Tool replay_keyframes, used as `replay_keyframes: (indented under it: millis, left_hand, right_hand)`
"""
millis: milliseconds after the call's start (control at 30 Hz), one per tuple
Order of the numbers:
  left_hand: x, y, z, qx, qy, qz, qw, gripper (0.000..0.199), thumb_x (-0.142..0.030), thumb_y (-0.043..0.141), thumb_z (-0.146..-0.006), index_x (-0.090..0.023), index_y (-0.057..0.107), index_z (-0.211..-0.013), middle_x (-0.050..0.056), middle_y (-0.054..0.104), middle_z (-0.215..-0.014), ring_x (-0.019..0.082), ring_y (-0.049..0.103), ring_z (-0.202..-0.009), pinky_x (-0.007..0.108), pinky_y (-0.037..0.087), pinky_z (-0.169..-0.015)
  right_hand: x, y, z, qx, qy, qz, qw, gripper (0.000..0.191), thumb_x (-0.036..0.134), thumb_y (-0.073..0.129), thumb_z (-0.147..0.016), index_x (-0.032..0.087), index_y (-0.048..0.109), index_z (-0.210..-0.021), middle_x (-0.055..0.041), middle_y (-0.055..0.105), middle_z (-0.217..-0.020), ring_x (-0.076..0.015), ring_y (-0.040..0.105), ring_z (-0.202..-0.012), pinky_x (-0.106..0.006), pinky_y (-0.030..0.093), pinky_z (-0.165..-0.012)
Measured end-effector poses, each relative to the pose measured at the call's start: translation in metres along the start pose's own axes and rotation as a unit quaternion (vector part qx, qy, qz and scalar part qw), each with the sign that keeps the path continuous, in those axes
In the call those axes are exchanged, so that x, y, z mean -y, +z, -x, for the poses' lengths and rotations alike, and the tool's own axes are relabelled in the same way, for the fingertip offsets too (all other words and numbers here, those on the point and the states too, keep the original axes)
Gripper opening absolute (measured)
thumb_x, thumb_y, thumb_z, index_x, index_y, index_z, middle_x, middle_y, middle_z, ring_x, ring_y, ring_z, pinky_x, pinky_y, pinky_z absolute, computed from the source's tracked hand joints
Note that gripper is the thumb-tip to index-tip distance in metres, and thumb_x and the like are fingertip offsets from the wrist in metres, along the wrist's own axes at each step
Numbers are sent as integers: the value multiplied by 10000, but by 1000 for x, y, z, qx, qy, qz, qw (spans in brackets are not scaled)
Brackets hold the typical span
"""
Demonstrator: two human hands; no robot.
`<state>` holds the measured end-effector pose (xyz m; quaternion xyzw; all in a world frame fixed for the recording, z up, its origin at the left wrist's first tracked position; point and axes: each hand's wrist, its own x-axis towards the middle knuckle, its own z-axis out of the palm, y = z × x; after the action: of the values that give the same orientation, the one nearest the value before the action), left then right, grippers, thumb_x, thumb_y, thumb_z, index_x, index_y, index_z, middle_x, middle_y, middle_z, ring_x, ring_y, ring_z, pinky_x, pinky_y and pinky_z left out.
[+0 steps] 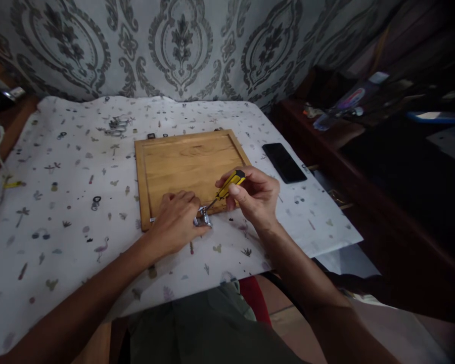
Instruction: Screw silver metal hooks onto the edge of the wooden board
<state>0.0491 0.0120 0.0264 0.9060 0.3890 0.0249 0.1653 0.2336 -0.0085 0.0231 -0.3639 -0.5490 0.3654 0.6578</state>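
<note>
A wooden cabinet door point(189, 164) with a raised frame lies flat on the table. At its near edge sits a silver metal hinge point(203, 219). My left hand point(176, 218) is closed on the hinge, the thumb along its near side and the fingers resting over the door's edge. My right hand point(257, 196) grips a yellow and black screwdriver point(231, 185) between thumb and fingers. The screwdriver is tilted, its shaft pointing down and left to the hinge. Whether the tip sits in a screw is too small to tell.
A printed white cloth point(68, 212) covers the table. Several metal hinges point(117, 125) lie at the back left. A black phone point(284, 163) rests right of the door. Beyond the table's right edge, a clear bottle point(343, 103) lies on dark furniture. A patterned curtain point(182, 45) hangs behind.
</note>
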Motion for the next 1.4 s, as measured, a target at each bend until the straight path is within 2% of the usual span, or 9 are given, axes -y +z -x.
replay_keyframes:
  millis: [167,300,567,700,867,1100,1300,1400]
  left_hand:
    - [1,1,1,-10,10,6,1000,285,-408,774,-875,-163,661,-967,94,696,-1059,326,640,-1098,478,464,-944]
    - [1,0,1,-2,7,3,1000,302,-421,781,-872,-168,654,-977,97,699,-1073,328,640,-1108,479,459,-953]
    - [2,1,1,-4,8,2,1000,300,-425,777,-873,-169,658,-975,92,694,-1071,321,643,-1096,468,459,-954]
    - [2,2,1,-9,8,4,1000,278,-411,759,-884,-166,667,-977,97,697,-1081,328,640,-1103,478,466,-949]
    - [2,2,1,-7,8,7,1000,259,-399,755,-879,-175,672,-979,87,701,-1060,325,644,-1082,484,469,-946]
    - [2,2,1,-14,10,17,1000,248,-384,748,-876,-169,671,-970,104,695,-1062,346,640,-1098,498,472,-944]
    - [1,2,1,-12,5,26,1000,220,-386,729,-884,-186,665,-951,94,691,-1058,344,640,-1087,512,463,-958]
    - [1,1,1,-6,3,20,1000,243,-394,741,-880,-177,670,-964,96,693,-1057,341,640,-1093,503,467,-957]
  right_hand:
    - [-3,-1,2,5,2,-1,1000,238,401,849,-815,214,712,-869,13,784,-785,-64,595,-384,-166,493,-334]
    - [-1,0,1,0,22,9,1000,276,441,859,-794,214,714,-853,5,785,-783,-70,592,-386,-179,495,-330]
    - [6,3,0,17,20,6,1000,291,437,868,-780,204,696,-812,-2,783,-766,-54,546,-360,-169,453,-313]
    - [6,5,1,39,10,2,999,301,402,875,-776,200,653,-794,4,772,-741,-42,517,-358,-154,430,-310]
    - [5,6,1,52,37,-26,998,383,417,906,-732,219,585,-797,31,741,-675,-63,554,-395,-146,451,-317]
    - [5,0,4,76,60,-6,995,310,457,809,-845,223,770,-1045,-10,790,-822,-56,585,-396,-169,491,-358]
    - [5,2,2,56,26,13,998,261,430,868,-777,197,772,-843,-37,807,-893,-50,566,-394,-163,451,-307]
    - [4,2,2,48,2,8,999,257,396,897,-744,197,745,-802,-23,801,-860,-61,588,-446,-149,452,-309]
